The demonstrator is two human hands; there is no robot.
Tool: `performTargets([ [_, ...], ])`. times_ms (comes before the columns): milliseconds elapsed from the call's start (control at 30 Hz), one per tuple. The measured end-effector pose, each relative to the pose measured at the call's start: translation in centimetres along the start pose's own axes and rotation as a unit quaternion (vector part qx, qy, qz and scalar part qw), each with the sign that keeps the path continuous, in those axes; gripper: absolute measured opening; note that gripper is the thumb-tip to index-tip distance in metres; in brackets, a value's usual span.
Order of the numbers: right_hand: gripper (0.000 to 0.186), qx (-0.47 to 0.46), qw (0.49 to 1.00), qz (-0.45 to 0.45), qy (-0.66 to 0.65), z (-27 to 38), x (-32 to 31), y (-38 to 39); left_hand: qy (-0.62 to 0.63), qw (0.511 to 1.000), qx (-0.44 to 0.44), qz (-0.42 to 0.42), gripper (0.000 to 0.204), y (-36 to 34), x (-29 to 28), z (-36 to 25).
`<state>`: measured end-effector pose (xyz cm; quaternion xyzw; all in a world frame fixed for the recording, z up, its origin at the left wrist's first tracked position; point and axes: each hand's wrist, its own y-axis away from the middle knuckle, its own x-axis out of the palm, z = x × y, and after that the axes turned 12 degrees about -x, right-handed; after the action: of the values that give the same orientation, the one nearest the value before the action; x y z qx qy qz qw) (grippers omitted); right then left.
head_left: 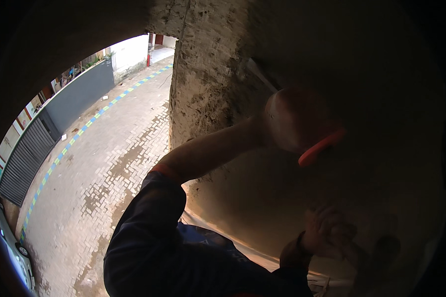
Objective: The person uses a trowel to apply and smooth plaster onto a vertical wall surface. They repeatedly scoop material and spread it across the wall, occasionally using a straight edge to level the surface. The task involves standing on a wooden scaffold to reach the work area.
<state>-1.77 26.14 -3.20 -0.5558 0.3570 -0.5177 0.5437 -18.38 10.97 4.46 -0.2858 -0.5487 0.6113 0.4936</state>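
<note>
My left hand (293, 119) is raised against the dark wall, closed round an orange-handled trowel. The trowel's handle end (322, 147) sticks out below the fist, and its pale, narrow blade edge (261, 75) shows beyond the hand, by the wall. Lower down at the right, my right hand (328, 231) is in deep shadow with its fingers curled and a dark band at the wrist. Whatever it may hold is too dark to make out.
A rough, patchy wall edge (203, 84) stands beside the raised arm. Beyond it at left lie a brick-paved lane (114, 168), a grey gate (27, 161) and a parked car (12, 247). A dark round shape (389, 245) sits right of my right hand.
</note>
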Motion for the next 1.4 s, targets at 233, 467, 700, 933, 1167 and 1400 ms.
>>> performTargets([
  [233, 0.035, 0.297, 0.922, 0.057, 0.243, -4.1, -5.1, 4.3, -0.025, 0.998, -0.03, 0.055, 0.023, 0.9, -0.9, -0.2],
  [467, 0.052, 0.112, 0.981, 0.005, 0.159, -2.8, -2.4, 4.3, -0.022, 0.997, 0.06, 0.041, 0.015, 0.3, -0.3, -1.7],
  [700, 0.053, -0.035, 0.99, 0.057, 0.121, 0.5, -1.6, 0.5, -0.006, 0.997, 0.071, -0.041, 0.017, -1.6, 0.3, 0.2],
  [933, 0.045, -0.078, 0.986, 0.06, 0.134, 0.9, 0.1, 0.6, 0.011, 0.999, 0.025, -0.039, 0.017, -2.1, -0.3, 0.1],
  [1167, 0.032, 0.219, 0.927, -0.013, 0.303, -2.3, -5.6, 3.3, 0.013, 0.998, -0.028, -0.062, 0.02, -1.9, -2.2, 4.4],
  [1400, 0.049, -0.021, 0.985, 0.159, 0.069, -0.4, 0.4, -1.9, 0.029, 0.999, 0.007, -0.01, 0.02, -1.1, -2.8, -2.6],
])
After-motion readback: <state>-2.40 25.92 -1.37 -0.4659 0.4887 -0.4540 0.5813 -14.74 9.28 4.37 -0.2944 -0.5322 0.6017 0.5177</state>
